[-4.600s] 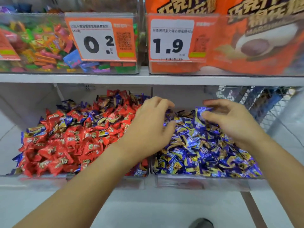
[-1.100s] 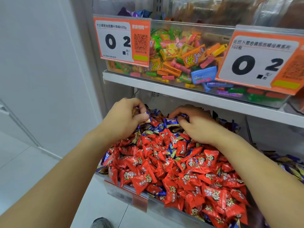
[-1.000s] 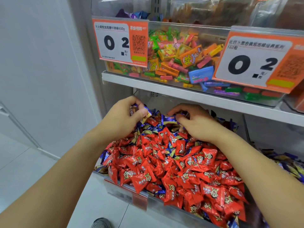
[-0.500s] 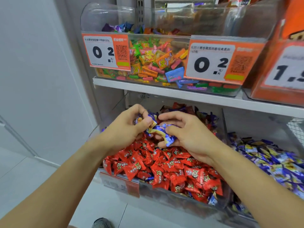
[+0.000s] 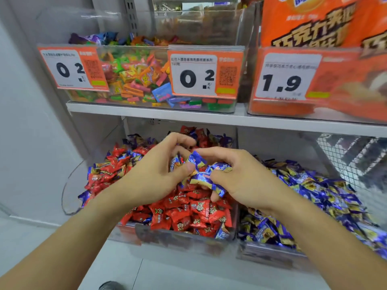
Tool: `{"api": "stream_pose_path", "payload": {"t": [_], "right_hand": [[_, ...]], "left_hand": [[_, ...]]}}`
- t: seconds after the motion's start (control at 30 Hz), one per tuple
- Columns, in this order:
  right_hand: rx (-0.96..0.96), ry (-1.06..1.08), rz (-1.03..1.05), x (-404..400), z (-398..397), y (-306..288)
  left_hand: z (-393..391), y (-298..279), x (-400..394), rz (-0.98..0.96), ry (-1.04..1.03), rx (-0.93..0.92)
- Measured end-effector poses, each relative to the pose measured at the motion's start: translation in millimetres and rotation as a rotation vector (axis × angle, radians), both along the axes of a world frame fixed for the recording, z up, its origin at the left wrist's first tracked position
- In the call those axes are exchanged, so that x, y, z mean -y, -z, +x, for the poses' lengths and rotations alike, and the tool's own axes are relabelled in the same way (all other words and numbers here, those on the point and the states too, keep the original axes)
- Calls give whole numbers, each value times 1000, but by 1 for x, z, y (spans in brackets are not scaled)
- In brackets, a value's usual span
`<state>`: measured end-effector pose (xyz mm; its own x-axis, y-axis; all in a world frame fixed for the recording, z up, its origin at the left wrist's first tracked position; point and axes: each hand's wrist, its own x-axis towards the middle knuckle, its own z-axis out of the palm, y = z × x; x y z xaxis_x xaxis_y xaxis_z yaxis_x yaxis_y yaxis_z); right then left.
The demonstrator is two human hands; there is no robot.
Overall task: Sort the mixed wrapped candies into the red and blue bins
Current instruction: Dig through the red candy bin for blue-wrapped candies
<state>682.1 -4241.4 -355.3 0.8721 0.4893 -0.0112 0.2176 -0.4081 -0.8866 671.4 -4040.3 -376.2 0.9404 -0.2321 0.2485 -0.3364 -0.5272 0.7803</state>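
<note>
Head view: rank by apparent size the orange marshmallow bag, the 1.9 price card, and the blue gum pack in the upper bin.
1. Orange marshmallow bag
2. White-and-orange 1.9 price card
3. Blue rectangular gum pack
The bag runs out of frame.

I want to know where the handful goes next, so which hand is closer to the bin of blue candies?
Right. The right hand, holding blue candies, hovers over the red bin beside the blue bin; the left hand is farther left.

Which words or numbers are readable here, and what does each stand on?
"0.2": left price tag, on the mixed-candy bin.
"0.2" and "160": middle price tag, same bin.
"1.9": right price tag, on the orange bin.
Chinese print on tags, orange bags and wrappers: too blurred.
</note>
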Motion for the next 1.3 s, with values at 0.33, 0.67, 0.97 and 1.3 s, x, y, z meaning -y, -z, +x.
{"api": "stream_pose_path", "payload": {"t": [0.33,0.67,0.97,1.3], "right_hand": [[-28,304,43,105,25,8],[193,454,62,137,55,42],[273,-57,-795,100,53,83],[167,232,-1059,69,73,51]], "left_hand": [[26,-6,108,25,2,42],[41,-6,154,365,-16,63],[15,28,71,591,-75,61],[-4,14,22,591,-217,112]]}}
